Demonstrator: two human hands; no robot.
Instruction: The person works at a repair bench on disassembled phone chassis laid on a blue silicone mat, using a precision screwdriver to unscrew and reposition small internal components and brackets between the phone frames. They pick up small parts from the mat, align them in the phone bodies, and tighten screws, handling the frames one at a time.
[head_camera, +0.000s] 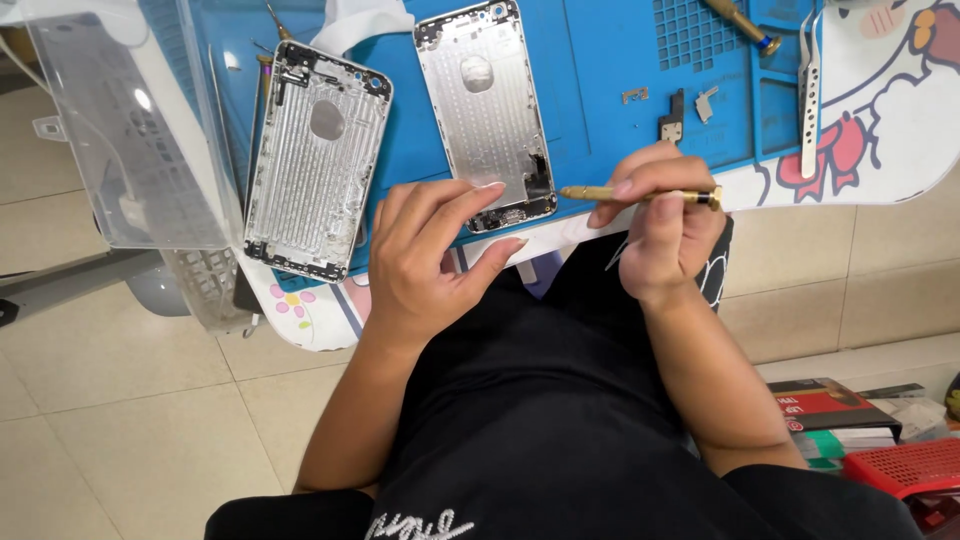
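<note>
The left hand (425, 255) is resting its fingertips on the bottom end of the right-hand phone shell (487, 110), fingers loosely curved and steadying it rather than gripping. The right hand (665, 225) is pinching a gold screwdriver (640, 194) between thumb and fingers, holding it level with its tip pointing at that same lower edge, near the dark parts sitting there. This shell is lying on the blue mat (590, 60) at the near edge of the desk (880, 150). Judging by how it looks, the stripping seems well advanced: the shell is showing bare metal over most of its inside, with only a small cluster of parts remaining at the bottom. A second shell (315, 160), to the left, is looking equally bare. A few small loose metal pieces (672, 118) are lying on the mat, with tweezers (810, 95) and another screwdriver (740, 20) beyond. Whether any screws remain at the bottom edge is too small to tell.
</note>
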